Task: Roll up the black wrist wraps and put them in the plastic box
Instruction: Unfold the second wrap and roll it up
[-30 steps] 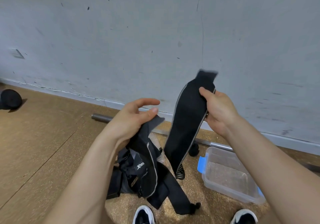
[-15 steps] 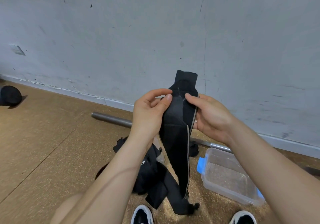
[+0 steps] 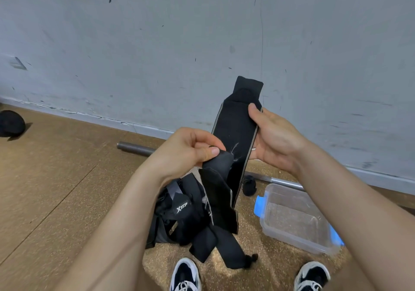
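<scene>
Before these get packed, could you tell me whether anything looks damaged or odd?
Yes: pale loose threads stick out of the wrist wrap beside where the left hand pinches it, so it looks frayed there.

Wall [image 3: 134, 43]: I'm seeing grey paint, scuffed and flecked.
Floor [image 3: 45, 189]: I'm watching tan cork meeting a pale skirting [image 3: 148, 131].

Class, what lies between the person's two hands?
In the head view, a long black fabric wrist wrap with grey edges lies between the left hand, pinching it, and the right hand, holding it.
</scene>
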`<action>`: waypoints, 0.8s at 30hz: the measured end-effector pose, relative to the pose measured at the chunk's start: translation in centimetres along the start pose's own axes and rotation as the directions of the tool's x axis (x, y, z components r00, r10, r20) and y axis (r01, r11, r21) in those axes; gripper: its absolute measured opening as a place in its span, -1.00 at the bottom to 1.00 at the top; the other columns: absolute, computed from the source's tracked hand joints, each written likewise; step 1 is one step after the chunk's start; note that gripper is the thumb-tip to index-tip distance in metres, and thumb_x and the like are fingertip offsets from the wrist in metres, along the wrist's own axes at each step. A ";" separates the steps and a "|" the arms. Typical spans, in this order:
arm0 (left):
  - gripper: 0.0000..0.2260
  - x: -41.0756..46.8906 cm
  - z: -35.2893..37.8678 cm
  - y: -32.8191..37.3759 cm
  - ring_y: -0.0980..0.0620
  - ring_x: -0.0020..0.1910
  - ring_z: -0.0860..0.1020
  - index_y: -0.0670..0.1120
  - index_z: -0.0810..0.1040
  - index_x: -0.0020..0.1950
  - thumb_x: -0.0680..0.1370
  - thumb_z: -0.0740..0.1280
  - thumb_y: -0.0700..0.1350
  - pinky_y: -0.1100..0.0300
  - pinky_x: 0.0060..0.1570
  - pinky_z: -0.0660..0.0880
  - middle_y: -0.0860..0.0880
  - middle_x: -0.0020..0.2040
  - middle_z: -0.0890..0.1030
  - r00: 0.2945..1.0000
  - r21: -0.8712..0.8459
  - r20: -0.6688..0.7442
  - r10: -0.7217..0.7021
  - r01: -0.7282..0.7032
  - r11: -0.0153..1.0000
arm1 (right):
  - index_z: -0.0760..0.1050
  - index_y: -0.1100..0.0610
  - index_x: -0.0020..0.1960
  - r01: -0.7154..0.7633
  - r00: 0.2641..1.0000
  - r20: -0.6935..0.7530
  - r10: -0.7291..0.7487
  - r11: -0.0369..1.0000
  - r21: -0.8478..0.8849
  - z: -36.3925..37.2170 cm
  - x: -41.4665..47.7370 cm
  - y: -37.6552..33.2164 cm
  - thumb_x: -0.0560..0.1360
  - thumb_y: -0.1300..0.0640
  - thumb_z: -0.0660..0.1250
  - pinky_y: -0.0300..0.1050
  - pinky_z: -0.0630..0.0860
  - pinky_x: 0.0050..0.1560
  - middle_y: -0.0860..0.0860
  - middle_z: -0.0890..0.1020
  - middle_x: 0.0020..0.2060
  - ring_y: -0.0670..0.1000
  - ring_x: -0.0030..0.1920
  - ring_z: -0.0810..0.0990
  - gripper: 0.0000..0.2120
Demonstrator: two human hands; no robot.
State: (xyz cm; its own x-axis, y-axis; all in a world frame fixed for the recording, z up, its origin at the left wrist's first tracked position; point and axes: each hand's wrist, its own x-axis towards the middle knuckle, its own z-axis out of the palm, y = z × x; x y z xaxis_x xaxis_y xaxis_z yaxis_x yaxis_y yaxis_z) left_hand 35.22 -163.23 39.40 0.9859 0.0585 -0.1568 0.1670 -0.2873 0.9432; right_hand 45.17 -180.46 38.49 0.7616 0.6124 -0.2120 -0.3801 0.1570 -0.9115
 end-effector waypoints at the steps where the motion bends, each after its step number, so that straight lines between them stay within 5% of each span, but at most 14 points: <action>1: -0.82 0.0 0.2 -0.1 -0.02 -0.20 0.64 -0.12 0.68 -0.10 0.58 0.33 -0.33 0.14 -0.03 0.60 -0.18 -0.23 0.69 1.000 0.027 0.000 -0.006 0.006 1.000 | 0.44 0.07 0.35 0.001 1.000 0.002 -0.001 1.000 0.015 0.0 0.0 0.0 0.69 -0.07 0.07 0.27 0.61 0.06 0.08 0.69 0.14 0.14 0.10 0.69 -0.64; 4: -0.78 0.1 1.1 -0.3 -0.03 -0.18 0.59 0.00 0.69 -0.18 0.57 0.38 -0.27 0.09 0.00 0.60 -0.27 -0.13 0.65 0.998 0.169 -0.064 0.016 -0.005 0.986 | 0.44 0.05 0.36 0.007 1.000 -0.005 -0.006 0.998 0.057 0.0 0.0 -0.2 0.69 -0.08 0.06 0.23 0.64 -0.05 0.09 0.69 0.14 0.16 0.08 0.70 -0.64; 8: -0.76 0.6 1.8 -0.4 -0.02 -0.14 0.62 0.10 0.66 -0.22 0.54 0.42 -0.23 0.19 -0.09 0.55 -0.05 0.02 0.61 0.954 0.246 -0.264 0.140 -0.073 0.966 | 0.46 0.06 0.30 0.005 1.000 -0.030 -0.002 0.995 0.103 0.0 -0.1 -0.4 0.69 -0.08 0.06 0.23 0.65 -0.11 0.11 0.69 0.11 0.20 0.03 0.71 -0.65; 14: -0.81 0.9 1.5 -0.7 -0.05 -0.07 0.68 -0.02 0.70 -0.14 0.56 0.39 -0.27 0.06 0.03 0.63 -0.04 -0.07 0.70 0.981 0.084 -0.186 0.053 -0.038 0.996 | 0.46 0.09 0.34 0.003 0.999 -0.040 0.003 0.991 0.133 -0.2 -0.2 -0.4 0.68 -0.09 0.07 0.20 0.65 -0.17 0.12 0.70 0.11 0.19 0.03 0.71 -0.62; 20: -0.72 1.3 1.4 -0.2 0.09 -0.17 0.65 0.01 0.70 -0.24 0.55 0.38 -0.32 0.21 -0.14 0.58 0.04 -0.18 0.69 0.917 -0.099 -0.395 0.059 -0.106 0.990 | 0.50 0.13 0.33 -0.042 0.995 0.096 0.033 0.994 0.098 0.1 -0.6 0.3 0.63 -0.19 0.14 0.08 0.64 0.02 0.23 0.66 0.13 0.21 0.11 0.68 -0.52; 24: -0.75 1.6 1.5 0.0 0.06 -0.15 0.66 0.02 0.70 -0.22 0.55 0.39 -0.29 0.14 -0.08 0.59 0.07 -0.23 0.70 0.879 -0.132 -0.473 0.056 -0.134 0.982 | 0.48 0.04 0.36 -0.044 0.979 0.198 0.041 0.999 0.013 0.9 -1.0 1.3 0.67 0.06 0.16 0.07 0.63 0.03 0.14 0.66 0.16 0.14 0.05 0.69 -0.70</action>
State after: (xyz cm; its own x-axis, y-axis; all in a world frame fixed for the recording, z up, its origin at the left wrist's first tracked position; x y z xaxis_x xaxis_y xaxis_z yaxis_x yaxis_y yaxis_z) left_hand 36.79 -164.54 38.69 0.8717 0.4871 0.0538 0.0305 -0.1636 0.9861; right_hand 43.40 -180.16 37.86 0.6264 0.7596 -0.1751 -0.4204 0.1401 -0.8965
